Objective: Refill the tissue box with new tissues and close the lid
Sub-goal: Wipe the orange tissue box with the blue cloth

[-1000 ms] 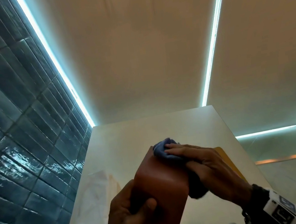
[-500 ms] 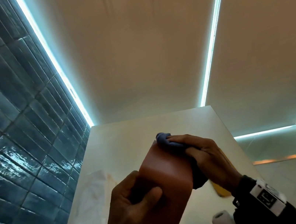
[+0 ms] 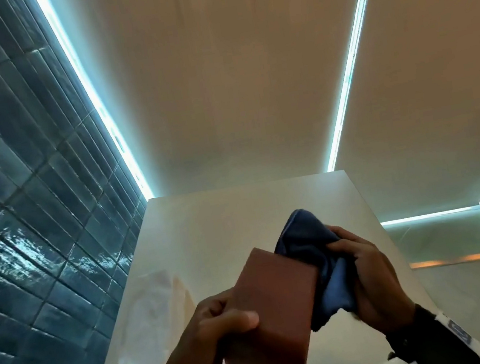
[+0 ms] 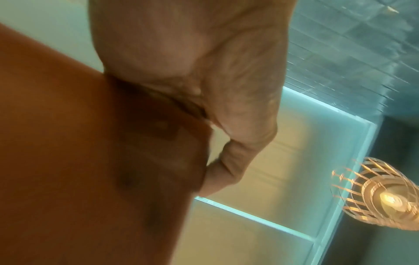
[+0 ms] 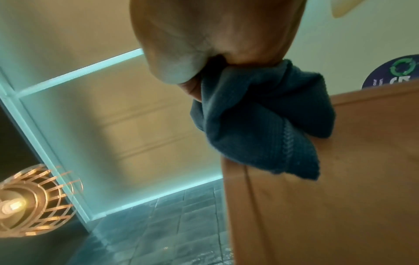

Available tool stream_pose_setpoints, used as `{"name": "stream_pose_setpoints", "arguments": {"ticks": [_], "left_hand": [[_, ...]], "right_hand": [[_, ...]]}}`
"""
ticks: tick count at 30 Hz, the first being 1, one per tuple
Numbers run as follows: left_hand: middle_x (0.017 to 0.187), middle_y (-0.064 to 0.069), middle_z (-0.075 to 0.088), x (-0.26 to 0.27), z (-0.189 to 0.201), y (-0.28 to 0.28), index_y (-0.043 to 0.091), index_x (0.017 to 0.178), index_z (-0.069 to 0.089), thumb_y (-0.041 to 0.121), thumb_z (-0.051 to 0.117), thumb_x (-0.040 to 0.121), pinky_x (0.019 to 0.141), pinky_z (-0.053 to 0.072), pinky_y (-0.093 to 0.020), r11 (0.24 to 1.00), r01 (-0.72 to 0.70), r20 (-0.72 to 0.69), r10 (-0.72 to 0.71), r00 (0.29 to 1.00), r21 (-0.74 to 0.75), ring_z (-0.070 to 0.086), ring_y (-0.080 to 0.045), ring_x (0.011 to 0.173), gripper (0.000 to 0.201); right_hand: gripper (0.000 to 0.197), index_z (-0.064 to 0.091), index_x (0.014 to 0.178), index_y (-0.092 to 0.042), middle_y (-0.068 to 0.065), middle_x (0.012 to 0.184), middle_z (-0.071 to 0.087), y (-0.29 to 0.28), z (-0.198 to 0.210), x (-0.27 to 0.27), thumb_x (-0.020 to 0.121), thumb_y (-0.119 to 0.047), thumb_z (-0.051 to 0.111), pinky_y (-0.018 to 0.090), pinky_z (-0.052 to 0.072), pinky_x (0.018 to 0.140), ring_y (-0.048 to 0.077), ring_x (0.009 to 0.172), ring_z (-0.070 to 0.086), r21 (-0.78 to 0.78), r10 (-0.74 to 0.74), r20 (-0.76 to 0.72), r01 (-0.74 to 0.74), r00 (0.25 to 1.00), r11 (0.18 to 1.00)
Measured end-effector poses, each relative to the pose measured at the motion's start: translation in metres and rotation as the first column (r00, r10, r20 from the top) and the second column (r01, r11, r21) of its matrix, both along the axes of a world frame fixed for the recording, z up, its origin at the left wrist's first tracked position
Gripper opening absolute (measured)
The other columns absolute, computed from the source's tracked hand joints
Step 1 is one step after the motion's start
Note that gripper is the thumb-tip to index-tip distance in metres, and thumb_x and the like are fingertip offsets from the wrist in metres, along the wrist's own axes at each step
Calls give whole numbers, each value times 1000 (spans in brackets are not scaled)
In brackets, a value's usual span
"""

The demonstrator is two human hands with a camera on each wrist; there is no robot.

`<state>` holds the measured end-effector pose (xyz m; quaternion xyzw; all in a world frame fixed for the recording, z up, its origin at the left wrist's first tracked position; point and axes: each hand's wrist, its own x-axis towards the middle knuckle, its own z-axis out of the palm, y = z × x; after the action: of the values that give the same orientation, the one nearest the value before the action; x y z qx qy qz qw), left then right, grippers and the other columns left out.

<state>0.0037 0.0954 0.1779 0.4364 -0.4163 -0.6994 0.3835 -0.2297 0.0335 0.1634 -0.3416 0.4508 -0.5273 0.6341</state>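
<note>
The left hand (image 3: 220, 326) grips a reddish-brown tissue box (image 3: 272, 312), held up off the pale bench (image 3: 208, 227) with one long face turned toward the head camera. The thumb lies across that near face, and the left fingers (image 4: 217, 179) curl round the box's far edge, as the left wrist view shows, where the box (image 4: 79, 161) fills the lower left of the frame. The box is tilted, its upper end leaning away toward the far edge of the bench.

The right hand (image 3: 369, 274) holds a bunched dark blue cloth (image 3: 307, 240), its fingers curled round the cloth and pressing it against the right side of the box near the upper corner. A lighter blue fold of the cloth hangs below the hand beside the box. In the right wrist view the cloth (image 5: 260, 125) drapes over the box's edge, touching its orange-brown panel (image 5: 328, 179), and a seam runs down the box near that edge. Whether the lid is on or off cannot be told.

On the bench near its left edge lies a clear wrapped pack (image 3: 152, 309) of white tissues, blurred. Dark glazed wall tiles (image 3: 18, 217) run along the left edge. A slatted wooden lamp (image 5: 29, 202) glows in both wrist views.
</note>
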Motion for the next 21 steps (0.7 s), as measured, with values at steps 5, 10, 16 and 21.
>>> {"name": "stream_pose_setpoints", "arguments": {"ticks": [5, 10, 16, 21], "left_hand": [[118, -26, 63, 6, -13, 2, 25, 118, 63, -6, 72, 62, 97, 47, -60, 995, 70, 57, -65, 996, -78, 57, -44, 113, 65], [116, -21, 68, -1, -16, 1, 19, 120, 64, -2, 70, 77, 91, 53, -36, 985, 52, 47, -45, 998, -165, 62, -36, 112, 48], [104, -16, 74, -2, -13, 6, 16, 107, 71, -8, 71, 70, 82, 56, -32, 957, 16, 71, 5, 997, -290, 69, -26, 100, 44], [98, -27, 69, -4, -14, 7, 15, 99, 75, 28, 86, 62, 80, 56, -31, 903, -129, -8, 138, 990, -409, 68, -24, 91, 40]], "right_hand": [[40, 70, 111, -10, 22, 112, 70, 3, 7, -17, 94, 0, 36, 46, 49, 89, 35, 100, 68, -95, -31, -3, 30, 1000, 995], [49, 76, 100, -22, 16, 97, 74, 12, 20, -17, 93, 6, 37, 42, 51, 83, 34, 90, 69, -240, -98, -131, 65, 987, 969], [51, 71, 113, -31, -12, 114, 72, 28, 26, -8, 85, 3, 46, 35, 55, 70, 16, 82, 69, -526, -174, -495, -135, 851, 840], [36, 61, 128, -25, -8, 143, 53, 58, 27, 21, 95, -14, 60, 36, 40, 111, 15, 137, 45, -665, -196, -721, -584, 665, 465]]}}
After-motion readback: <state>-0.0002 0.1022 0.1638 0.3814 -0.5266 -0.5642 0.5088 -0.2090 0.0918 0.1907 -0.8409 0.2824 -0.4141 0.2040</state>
